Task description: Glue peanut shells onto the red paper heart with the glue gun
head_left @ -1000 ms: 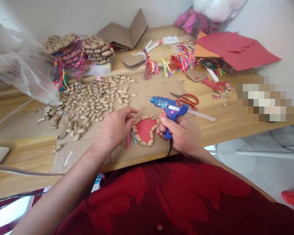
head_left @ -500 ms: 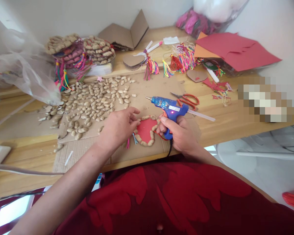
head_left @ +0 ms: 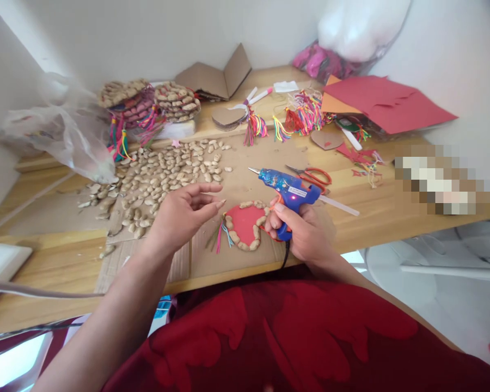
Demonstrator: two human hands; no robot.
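A blue hot glue gun [head_left: 288, 190] is gripped in my right hand [head_left: 302, 226], its metal nozzle pointing left and a clear glue stick [head_left: 340, 205] jutting from the back. Below the nozzle lies a red heart-shaped piece [head_left: 245, 224], its edge lined with peanuts and coloured strings [head_left: 224, 234] at its left. My left hand [head_left: 190, 212] hovers just left of the heart, fingers apart, with nothing visible in it. Beyond that hand spreads a pile of loose peanuts [head_left: 163, 179] on the cardboard sheet [head_left: 245, 158].
Orange-handled scissors [head_left: 316, 177] lie behind the glue gun. Along the back stand stacked peanut hearts [head_left: 177, 102], colourful tassels [head_left: 306, 111], cardboard hearts [head_left: 228, 117] and red sheets [head_left: 387, 103]. A plastic bag [head_left: 69, 136] sits at the left, and a white block [head_left: 4, 267] with a cord is nearer.
My left hand has drawn back left from the heart's edge, and its fingers have opened. The glue gun stays in my right hand. The whole view has shifted slightly.
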